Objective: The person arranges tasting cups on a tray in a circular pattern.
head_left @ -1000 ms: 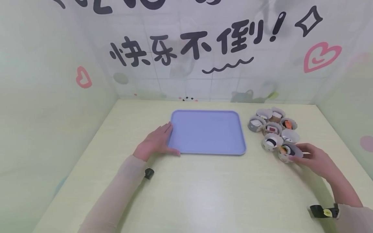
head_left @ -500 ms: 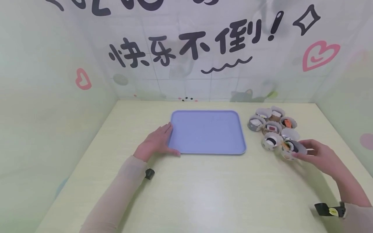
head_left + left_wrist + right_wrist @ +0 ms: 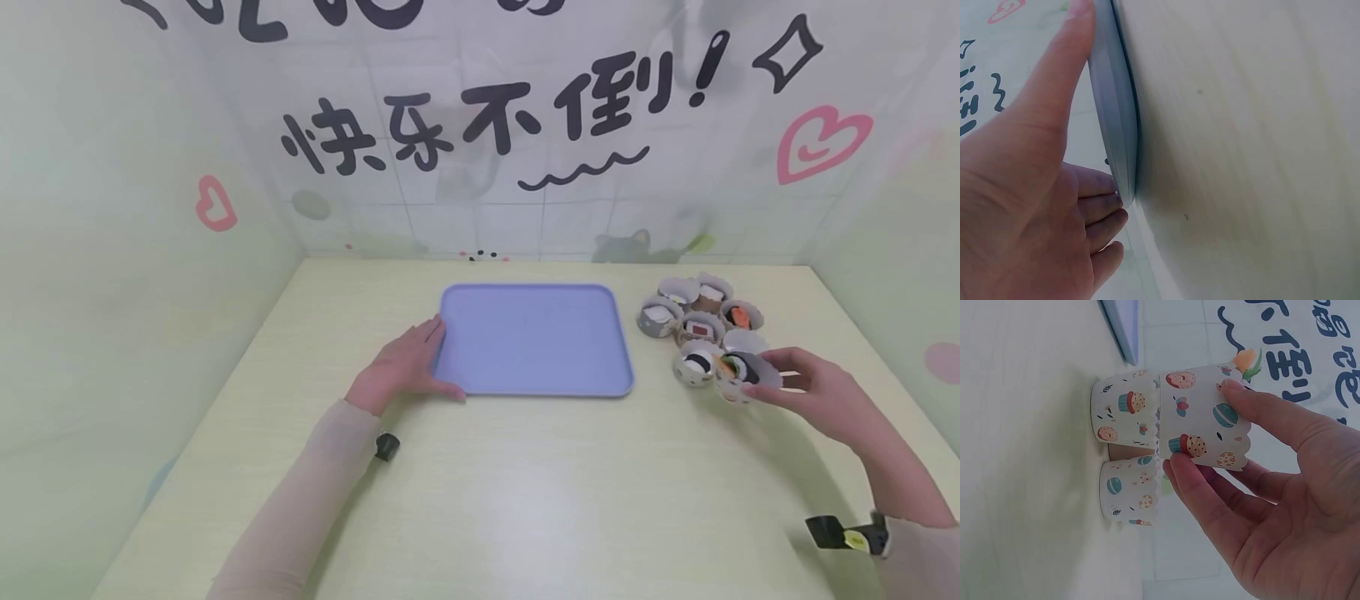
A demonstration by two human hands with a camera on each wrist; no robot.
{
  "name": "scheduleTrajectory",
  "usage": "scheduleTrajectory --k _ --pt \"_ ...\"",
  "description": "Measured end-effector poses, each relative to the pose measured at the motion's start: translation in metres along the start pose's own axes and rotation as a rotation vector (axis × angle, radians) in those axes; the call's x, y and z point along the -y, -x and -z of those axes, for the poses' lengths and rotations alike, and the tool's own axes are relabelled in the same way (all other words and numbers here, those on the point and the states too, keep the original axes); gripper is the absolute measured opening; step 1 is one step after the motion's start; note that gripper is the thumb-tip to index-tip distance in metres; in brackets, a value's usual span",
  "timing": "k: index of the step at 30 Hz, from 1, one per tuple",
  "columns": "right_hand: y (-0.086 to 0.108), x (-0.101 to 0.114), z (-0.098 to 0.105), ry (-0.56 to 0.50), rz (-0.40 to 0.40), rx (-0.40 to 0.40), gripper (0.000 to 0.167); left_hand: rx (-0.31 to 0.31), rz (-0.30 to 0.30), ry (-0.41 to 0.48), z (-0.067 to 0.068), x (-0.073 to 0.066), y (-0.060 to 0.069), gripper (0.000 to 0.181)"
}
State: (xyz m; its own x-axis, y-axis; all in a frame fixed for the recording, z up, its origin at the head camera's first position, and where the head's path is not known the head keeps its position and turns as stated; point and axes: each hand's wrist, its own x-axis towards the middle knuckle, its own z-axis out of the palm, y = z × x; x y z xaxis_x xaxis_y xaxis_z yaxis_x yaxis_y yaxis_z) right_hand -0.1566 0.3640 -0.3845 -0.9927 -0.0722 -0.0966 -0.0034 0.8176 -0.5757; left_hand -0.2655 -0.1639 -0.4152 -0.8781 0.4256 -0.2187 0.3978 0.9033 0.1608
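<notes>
My right hand (image 3: 813, 398) pinches a paper baking cup (image 3: 731, 387) between thumb and fingers. Inside that cup sits what looks like a sushi roll (image 3: 738, 365) with orange and green bits. In the right wrist view the held cup (image 3: 1204, 415), printed with cupcakes, hangs off the table, level with the rims of two similar cups, a white cup (image 3: 1124, 407) and another white cup (image 3: 1130, 490). At the left edge of the blue tray (image 3: 534, 340) my left hand (image 3: 401, 364) rests with straight fingers, its thumb at the near corner (image 3: 1107, 94).
Several more paper cups with sushi-like pieces cluster right of the tray, among them a grey cup (image 3: 660, 318) and one holding an orange piece (image 3: 741, 317). Behind the table (image 3: 525, 492) stands a printed wall sheet (image 3: 480, 200).
The right hand has lifted the cup from the table; it shifted slightly right, then back left and upward. The left hand and the tray have stayed put.
</notes>
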Motion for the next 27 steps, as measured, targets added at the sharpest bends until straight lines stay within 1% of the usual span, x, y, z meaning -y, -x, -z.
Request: scheduleTrajectory --k 7,12,18,21,27 --pt "-0.002 0.012 -0.001 -0.025 0.028 -0.002 0.062 0.012 0.006 -0.015 -0.001 0.0 0.001 0.135" --pt "-0.008 0.02 -0.002 -0.035 0.05 -0.005 0.061 0.005 0.008 -0.024 0.0 0.0 0.001 0.135" --pt "-0.014 0.028 -0.005 -0.06 0.053 0.008 0.062 0.017 0.006 -0.008 -0.002 0.001 0.001 0.134" --pt "-0.017 0.032 -0.006 -0.053 0.056 0.013 0.063 0.013 0.007 -0.004 -0.003 0.001 0.0 0.134" --pt "-0.025 0.041 -0.009 -0.055 0.074 0.012 0.06 0.008 0.011 -0.004 -0.002 0.001 0.0 0.136"
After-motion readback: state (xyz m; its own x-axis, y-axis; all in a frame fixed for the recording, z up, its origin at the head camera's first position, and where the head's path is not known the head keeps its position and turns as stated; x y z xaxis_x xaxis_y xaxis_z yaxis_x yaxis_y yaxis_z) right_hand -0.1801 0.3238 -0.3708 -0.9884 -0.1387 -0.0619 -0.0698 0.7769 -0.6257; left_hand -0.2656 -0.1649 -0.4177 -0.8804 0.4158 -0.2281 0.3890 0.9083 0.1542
